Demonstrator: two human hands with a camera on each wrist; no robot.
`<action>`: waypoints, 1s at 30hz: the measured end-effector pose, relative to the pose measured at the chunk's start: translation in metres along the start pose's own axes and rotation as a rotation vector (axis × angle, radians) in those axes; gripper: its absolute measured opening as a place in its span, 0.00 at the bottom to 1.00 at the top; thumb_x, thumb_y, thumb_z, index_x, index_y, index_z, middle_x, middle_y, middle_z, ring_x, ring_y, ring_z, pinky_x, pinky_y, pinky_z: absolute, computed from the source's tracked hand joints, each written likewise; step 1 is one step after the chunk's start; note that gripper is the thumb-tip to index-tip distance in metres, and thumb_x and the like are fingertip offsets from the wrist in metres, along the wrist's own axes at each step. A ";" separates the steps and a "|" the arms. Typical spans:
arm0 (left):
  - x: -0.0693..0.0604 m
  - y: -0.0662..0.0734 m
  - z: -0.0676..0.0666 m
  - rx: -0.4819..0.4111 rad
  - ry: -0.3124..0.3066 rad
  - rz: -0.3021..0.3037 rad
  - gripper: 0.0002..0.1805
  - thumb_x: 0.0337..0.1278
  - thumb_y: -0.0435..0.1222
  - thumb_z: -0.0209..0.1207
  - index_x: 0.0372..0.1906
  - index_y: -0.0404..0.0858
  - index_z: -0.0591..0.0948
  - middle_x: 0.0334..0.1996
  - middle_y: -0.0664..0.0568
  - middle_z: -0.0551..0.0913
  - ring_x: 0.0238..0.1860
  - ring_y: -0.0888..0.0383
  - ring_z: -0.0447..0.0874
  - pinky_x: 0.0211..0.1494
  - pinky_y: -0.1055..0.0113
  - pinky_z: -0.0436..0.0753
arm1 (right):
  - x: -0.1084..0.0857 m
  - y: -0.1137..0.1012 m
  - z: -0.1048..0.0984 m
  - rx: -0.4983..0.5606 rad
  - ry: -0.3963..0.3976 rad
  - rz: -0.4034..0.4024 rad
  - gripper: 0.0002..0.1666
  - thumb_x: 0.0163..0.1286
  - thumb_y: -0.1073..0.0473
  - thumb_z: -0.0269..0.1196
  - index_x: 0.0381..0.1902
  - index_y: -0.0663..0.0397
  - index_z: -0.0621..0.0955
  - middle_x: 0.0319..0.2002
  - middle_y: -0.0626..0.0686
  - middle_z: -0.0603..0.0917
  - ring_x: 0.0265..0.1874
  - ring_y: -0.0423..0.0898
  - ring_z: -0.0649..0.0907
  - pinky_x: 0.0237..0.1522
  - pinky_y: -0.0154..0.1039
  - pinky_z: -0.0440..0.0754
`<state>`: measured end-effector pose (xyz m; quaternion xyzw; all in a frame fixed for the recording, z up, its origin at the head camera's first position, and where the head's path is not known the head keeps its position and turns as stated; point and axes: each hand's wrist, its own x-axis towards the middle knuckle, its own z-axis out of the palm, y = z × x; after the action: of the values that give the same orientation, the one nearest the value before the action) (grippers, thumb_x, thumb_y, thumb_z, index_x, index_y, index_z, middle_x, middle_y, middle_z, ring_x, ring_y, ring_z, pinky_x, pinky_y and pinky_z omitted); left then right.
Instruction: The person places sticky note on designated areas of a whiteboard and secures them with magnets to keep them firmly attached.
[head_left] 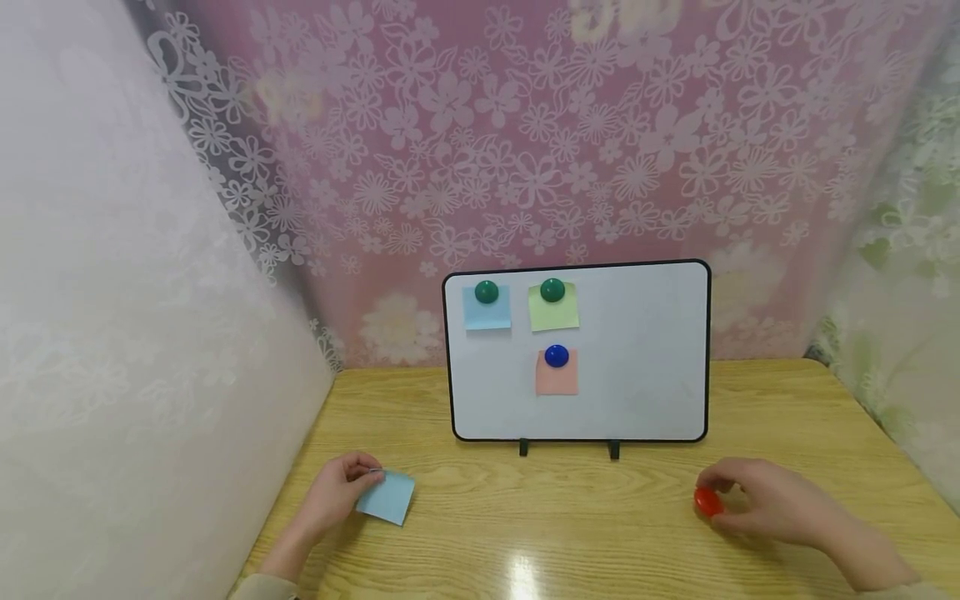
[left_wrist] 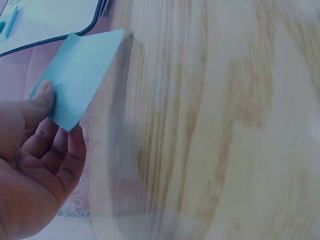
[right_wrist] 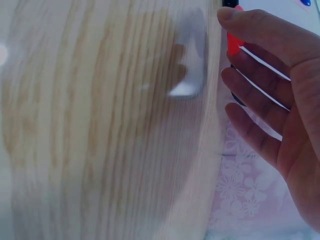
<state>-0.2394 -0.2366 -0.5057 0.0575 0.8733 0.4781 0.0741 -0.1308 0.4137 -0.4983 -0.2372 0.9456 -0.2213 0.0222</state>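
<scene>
My left hand (head_left: 341,487) pinches a blue sticky note (head_left: 387,497) by its edge, over the left part of the table. The left wrist view shows the thumb lying on the note's face (left_wrist: 85,75). On the right, my right hand (head_left: 776,504) holds a round red magnet (head_left: 708,502) between thumb and finger. In the right wrist view the magnet (right_wrist: 234,42) is partly hidden by the thumb, and the other fingers are spread loosely. Between and behind the hands a whiteboard (head_left: 637,358) stands upright.
On the board, green magnets (head_left: 487,292) hold a blue note (head_left: 487,320) and a green note (head_left: 553,315). A blue magnet (head_left: 557,356) holds a pink note (head_left: 557,382) below. Small black feet (head_left: 614,450) support the board on the wooden table (head_left: 525,508). Flowered cloth (head_left: 525,150) hangs behind.
</scene>
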 end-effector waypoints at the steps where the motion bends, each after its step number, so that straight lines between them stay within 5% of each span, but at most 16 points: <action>1: 0.000 0.000 0.001 0.003 0.007 0.003 0.03 0.71 0.35 0.69 0.43 0.40 0.87 0.35 0.55 0.89 0.39 0.56 0.83 0.41 0.67 0.80 | 0.001 -0.001 0.000 0.002 0.007 -0.008 0.22 0.61 0.44 0.82 0.49 0.41 0.87 0.44 0.32 0.86 0.41 0.34 0.84 0.42 0.42 0.87; 11: 0.006 -0.004 0.011 -0.041 0.082 0.013 0.04 0.72 0.34 0.69 0.45 0.38 0.89 0.39 0.53 0.89 0.44 0.56 0.84 0.45 0.69 0.82 | 0.017 -0.006 0.009 0.008 0.058 -0.027 0.22 0.62 0.45 0.82 0.51 0.38 0.87 0.45 0.30 0.85 0.42 0.34 0.84 0.42 0.42 0.87; 17: 0.009 0.000 0.019 -0.053 0.104 0.007 0.09 0.71 0.40 0.70 0.48 0.39 0.91 0.42 0.54 0.90 0.45 0.57 0.85 0.46 0.68 0.83 | 0.028 -0.011 0.014 0.001 0.135 -0.104 0.22 0.60 0.50 0.84 0.50 0.37 0.87 0.44 0.32 0.86 0.41 0.36 0.85 0.41 0.43 0.87; 30: 0.016 0.016 0.033 -0.197 0.141 0.006 0.14 0.72 0.43 0.70 0.52 0.38 0.92 0.45 0.49 0.90 0.42 0.54 0.84 0.41 0.66 0.84 | 0.043 -0.025 0.021 0.090 0.169 -0.036 0.25 0.62 0.52 0.82 0.55 0.44 0.86 0.48 0.38 0.87 0.44 0.42 0.87 0.42 0.43 0.88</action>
<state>-0.2488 -0.1976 -0.5112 0.0189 0.8250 0.5645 0.0165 -0.1553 0.3660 -0.5036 -0.2335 0.9287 -0.2834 -0.0511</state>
